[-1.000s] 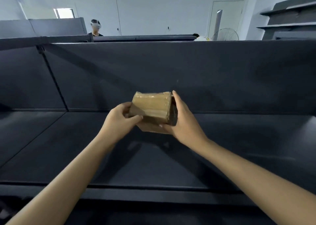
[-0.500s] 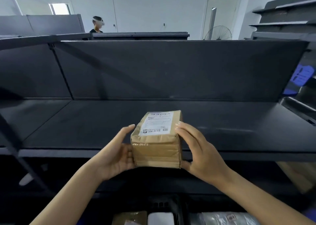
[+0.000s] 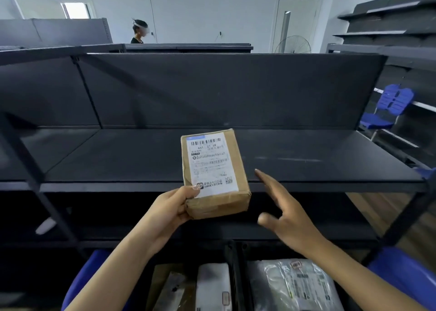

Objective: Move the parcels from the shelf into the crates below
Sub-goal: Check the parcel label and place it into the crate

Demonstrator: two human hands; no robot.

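1. The parcel [image 3: 213, 171] is a brown, taped cardboard box with a white barcoded label on top, held in the air before the shelf [image 3: 306, 164] edge.
2. The left hand [image 3: 169, 210] pinches its near-left corner, thumb on the label.
3. The right hand [image 3: 290, 218] is just beside it, not touching, fingers spread.
4. The crates [image 3: 398, 273] below hold what seem to be wrapped packets, blurred.
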